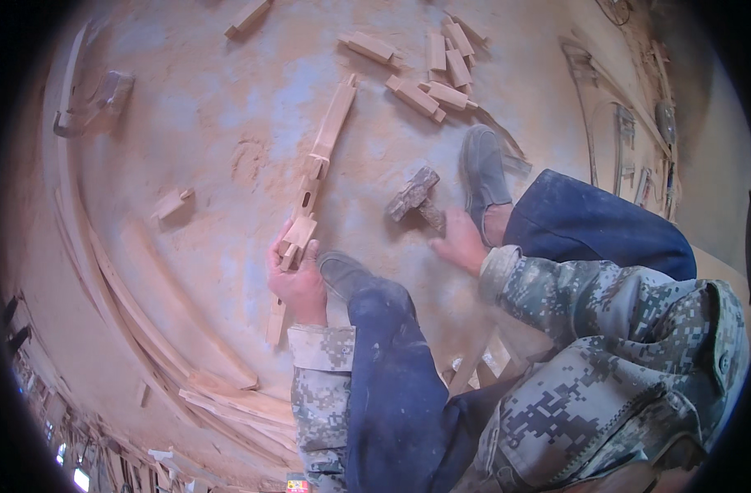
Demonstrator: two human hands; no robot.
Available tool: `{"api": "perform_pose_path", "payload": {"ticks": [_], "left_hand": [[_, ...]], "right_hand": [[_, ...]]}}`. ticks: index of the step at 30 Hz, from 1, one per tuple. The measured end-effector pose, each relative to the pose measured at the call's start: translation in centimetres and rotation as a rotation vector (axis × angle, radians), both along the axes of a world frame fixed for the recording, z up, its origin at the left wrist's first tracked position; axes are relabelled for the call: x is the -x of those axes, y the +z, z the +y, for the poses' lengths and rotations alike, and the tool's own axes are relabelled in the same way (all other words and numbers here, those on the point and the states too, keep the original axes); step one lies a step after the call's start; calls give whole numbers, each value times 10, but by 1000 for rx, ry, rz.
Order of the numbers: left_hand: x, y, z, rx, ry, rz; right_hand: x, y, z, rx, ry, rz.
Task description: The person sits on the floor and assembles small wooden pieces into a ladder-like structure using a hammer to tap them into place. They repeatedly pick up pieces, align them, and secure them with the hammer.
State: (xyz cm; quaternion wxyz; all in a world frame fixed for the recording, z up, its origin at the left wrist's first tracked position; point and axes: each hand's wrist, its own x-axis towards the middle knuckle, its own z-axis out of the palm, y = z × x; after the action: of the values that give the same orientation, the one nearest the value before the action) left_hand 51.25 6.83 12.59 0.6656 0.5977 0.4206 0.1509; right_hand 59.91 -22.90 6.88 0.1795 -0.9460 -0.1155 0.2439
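My left hand (pixel 300 283) is closed around a short, pale wooden block (pixel 302 230) with a narrow tenon at its near end. The block sits on or against a mortised wooden rail (pixel 307 197), whose slot shows just beyond it; whether the two are joined I cannot tell. At the rail's far end a second wooden block (pixel 336 119) stretches away from me, its tenon pointing outward. My right hand (pixel 461 240) grips the short handle of a hammer (pixel 413 195). The heavy, worn head is right of the rail, apart from the wood.
Several tenoned blocks (pixel 414 97) lie scattered on the dusty floor ahead, and one loose block (pixel 174 205) lies to the left. Long boards (pixel 186 304) run along the left side. Bow saws (pixel 585 107) lie at the right. My shoes (pixel 484 168) flank the hammer.
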Motion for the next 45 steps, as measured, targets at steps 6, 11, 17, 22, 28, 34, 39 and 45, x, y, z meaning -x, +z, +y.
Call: {"api": "perform_pose_path", "payload": {"ticks": [6, 11, 17, 22, 28, 34, 39, 45], "left_hand": [[-8, -26, 12, 7, 42, -9], [-20, -30, 19, -4, 10, -43], [-25, -28, 21, -164, -68, 63], [-29, -36, 17, -508, -176, 101], [-35, -37, 11, -647, -177, 140], [-26, -53, 14, -667, -274, 198], [-35, -53, 9, -5, -118, 153], [-23, -84, 22, -313, -181, 220]], "right_hand": [[1, -10, -4, 49, 57, 63], [-17, 6, 9, -397, -706, 1120], [-23, 42, 22, -549, -791, 1262], [-24, 82, 37, -355, -538, 866], [-20, 123, 63, -428, 17, 325], [-36, 156, 104, -758, 467, -100], [-39, 154, 111, -670, 490, -95], [-38, 142, 106, -646, 473, 35]]}}
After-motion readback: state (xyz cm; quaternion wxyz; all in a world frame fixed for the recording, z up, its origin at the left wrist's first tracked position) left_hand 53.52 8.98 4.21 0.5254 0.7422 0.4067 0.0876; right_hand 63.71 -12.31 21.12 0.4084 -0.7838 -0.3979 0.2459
